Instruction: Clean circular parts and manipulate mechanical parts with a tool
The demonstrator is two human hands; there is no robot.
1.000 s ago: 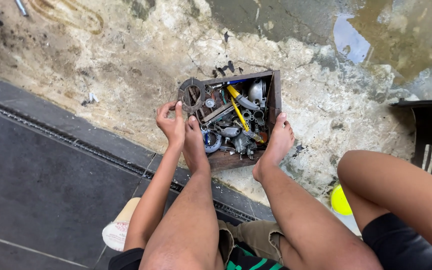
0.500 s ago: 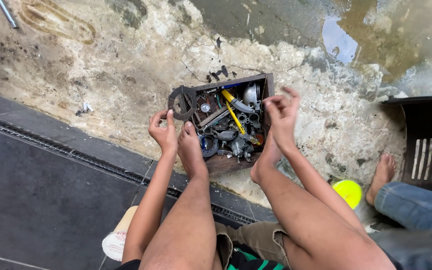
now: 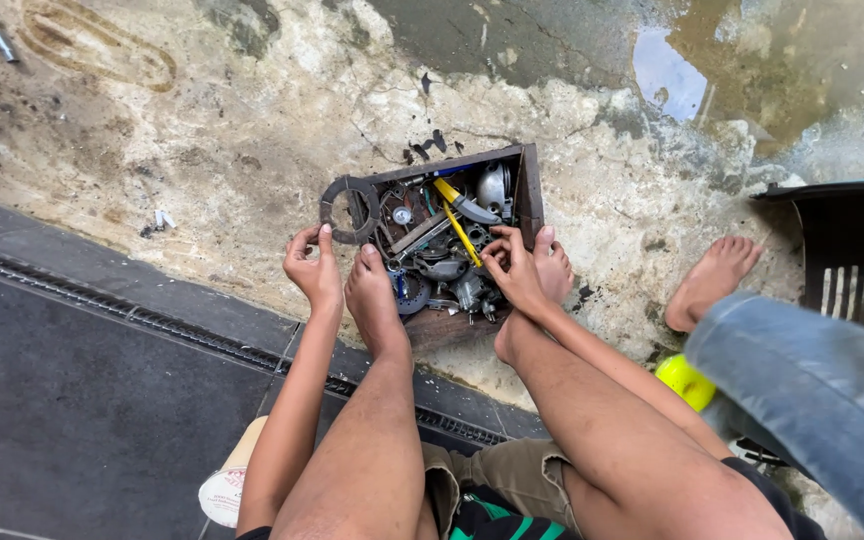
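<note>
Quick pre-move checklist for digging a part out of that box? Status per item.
1. Right hand on the parts in the box: ok.
2. Left hand free, at the ring on the box's corner: ok.
3. Grip on one part: cannot tell, fingers hide it.
4. Box flat on the ground: ok.
5. Own feet clear of the box: not ok, toes touch it.
6. Other person's foot clear: ok.

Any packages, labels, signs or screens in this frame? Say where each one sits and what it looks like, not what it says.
White round container: lower left on the dark floor, beside the person's left forearm; beige side, white end with small red printing.
Wooden box: centre, on the rough concrete between the feet; brown, rectangular, open-topped, full of metal parts.
No signs or screens show.
</note>
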